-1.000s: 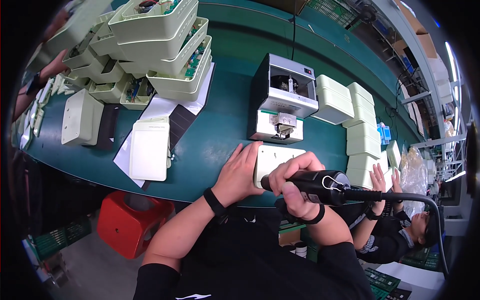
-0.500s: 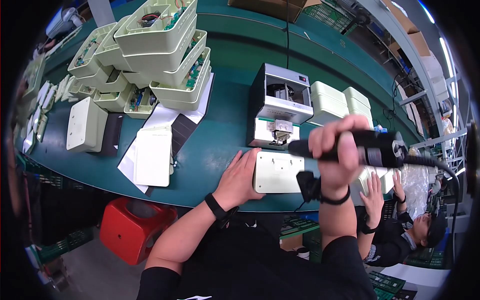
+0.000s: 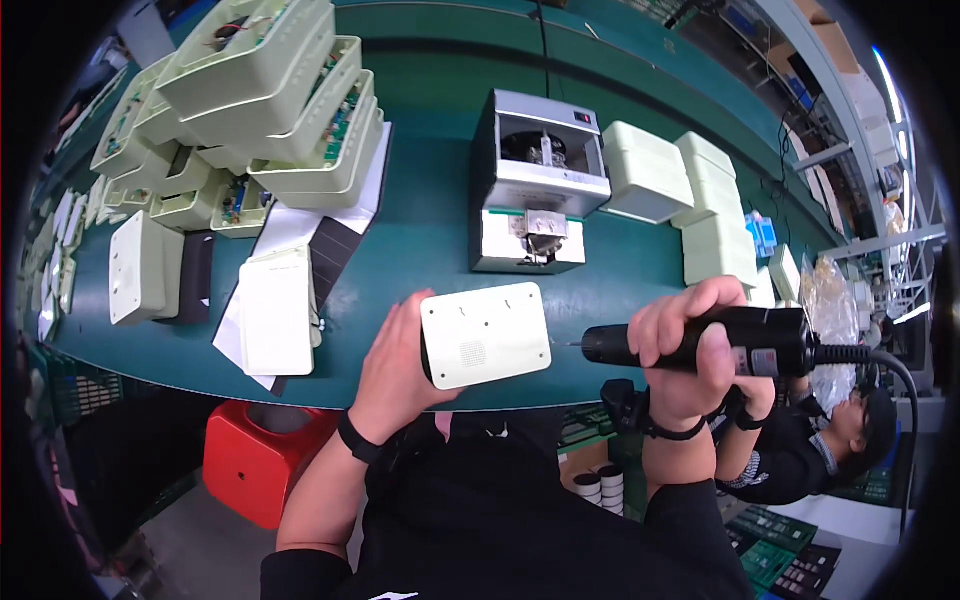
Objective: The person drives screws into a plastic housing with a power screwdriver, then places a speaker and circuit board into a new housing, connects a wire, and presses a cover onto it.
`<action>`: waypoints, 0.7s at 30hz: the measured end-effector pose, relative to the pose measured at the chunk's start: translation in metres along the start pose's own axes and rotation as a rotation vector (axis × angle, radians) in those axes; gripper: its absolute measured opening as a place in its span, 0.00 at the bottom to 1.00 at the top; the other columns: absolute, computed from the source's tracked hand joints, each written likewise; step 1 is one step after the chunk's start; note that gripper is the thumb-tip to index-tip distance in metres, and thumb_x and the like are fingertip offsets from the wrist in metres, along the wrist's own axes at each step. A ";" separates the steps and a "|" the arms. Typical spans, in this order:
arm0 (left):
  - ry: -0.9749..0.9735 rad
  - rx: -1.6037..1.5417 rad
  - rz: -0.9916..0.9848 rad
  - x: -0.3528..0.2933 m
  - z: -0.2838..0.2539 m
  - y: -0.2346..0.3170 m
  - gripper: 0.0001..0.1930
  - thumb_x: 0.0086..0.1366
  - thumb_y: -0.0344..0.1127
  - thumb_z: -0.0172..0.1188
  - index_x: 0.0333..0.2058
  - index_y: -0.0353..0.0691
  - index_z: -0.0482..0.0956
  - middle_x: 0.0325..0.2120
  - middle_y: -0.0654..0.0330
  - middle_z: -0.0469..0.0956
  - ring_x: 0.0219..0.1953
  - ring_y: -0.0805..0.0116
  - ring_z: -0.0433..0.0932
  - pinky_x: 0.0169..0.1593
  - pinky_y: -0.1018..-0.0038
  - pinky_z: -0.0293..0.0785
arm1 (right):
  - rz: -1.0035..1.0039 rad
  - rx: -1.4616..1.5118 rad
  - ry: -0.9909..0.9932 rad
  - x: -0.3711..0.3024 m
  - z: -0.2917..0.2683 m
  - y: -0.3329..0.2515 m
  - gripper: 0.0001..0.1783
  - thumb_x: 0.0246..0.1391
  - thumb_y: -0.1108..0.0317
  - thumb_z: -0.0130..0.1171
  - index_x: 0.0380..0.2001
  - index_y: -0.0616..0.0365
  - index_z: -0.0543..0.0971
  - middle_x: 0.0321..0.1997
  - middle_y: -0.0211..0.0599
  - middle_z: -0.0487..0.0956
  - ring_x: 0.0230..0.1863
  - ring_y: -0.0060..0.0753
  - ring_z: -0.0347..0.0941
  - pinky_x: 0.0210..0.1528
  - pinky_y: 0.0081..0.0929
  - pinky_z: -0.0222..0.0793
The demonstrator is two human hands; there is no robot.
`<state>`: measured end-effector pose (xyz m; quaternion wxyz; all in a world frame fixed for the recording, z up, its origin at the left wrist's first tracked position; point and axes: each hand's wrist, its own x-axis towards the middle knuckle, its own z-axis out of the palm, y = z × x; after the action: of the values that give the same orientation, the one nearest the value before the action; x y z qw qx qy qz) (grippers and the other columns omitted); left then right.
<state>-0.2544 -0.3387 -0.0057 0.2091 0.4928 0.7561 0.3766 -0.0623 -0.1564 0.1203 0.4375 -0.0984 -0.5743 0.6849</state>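
Cream box [image 3: 490, 345]: now sitting further left and tilting, left hand [image 3: 398, 350] clasping its nine-o'clock edge, fingers together. Black power driver [image 3: 768, 340]: right hand [image 3: 692, 350] curling its fingers round it, bit now standing clear at three o'clock, no longer fronting the silver machine [image 3: 545, 188] at one.

You have two hands: one left hand [image 3: 393, 352] and one right hand [image 3: 697, 345]. You have one black screwdriver [image 3: 745, 342] and one white box [image 3: 490, 348] by your left hand. Count one gray machine [image 3: 550, 190], one red stool [image 3: 250, 465] and one other person [image 3: 790, 465]. The big pile has at least five open boxes [image 3: 240, 100]; some hide, so you can't count them all.
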 end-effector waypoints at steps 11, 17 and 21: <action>0.037 0.008 0.009 0.000 0.001 0.002 0.52 0.42 0.38 0.84 0.63 0.35 0.62 0.59 0.46 0.73 0.62 0.42 0.73 0.65 0.55 0.73 | 0.131 -0.022 -0.076 -0.009 0.005 0.003 0.20 0.63 0.62 0.65 0.44 0.58 0.64 0.24 0.36 0.73 0.22 0.28 0.69 0.31 0.32 0.71; 0.040 0.025 0.025 -0.001 0.001 -0.001 0.52 0.42 0.38 0.84 0.64 0.35 0.62 0.59 0.46 0.73 0.62 0.41 0.73 0.66 0.55 0.72 | 0.126 -0.123 -0.030 -0.006 0.011 0.008 0.23 0.61 0.54 0.66 0.42 0.56 0.66 0.22 0.32 0.70 0.19 0.28 0.68 0.25 0.30 0.68; 0.045 0.032 0.020 -0.002 0.002 -0.003 0.52 0.42 0.37 0.84 0.64 0.35 0.62 0.58 0.46 0.73 0.62 0.41 0.73 0.68 0.55 0.70 | 0.153 -0.131 -0.053 -0.012 0.011 0.017 0.23 0.61 0.54 0.67 0.42 0.55 0.65 0.23 0.32 0.71 0.20 0.28 0.68 0.27 0.30 0.69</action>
<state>-0.2537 -0.3402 -0.0095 0.1802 0.4950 0.7616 0.3776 -0.0704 -0.1720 0.1046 0.3610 -0.1521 -0.6202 0.6797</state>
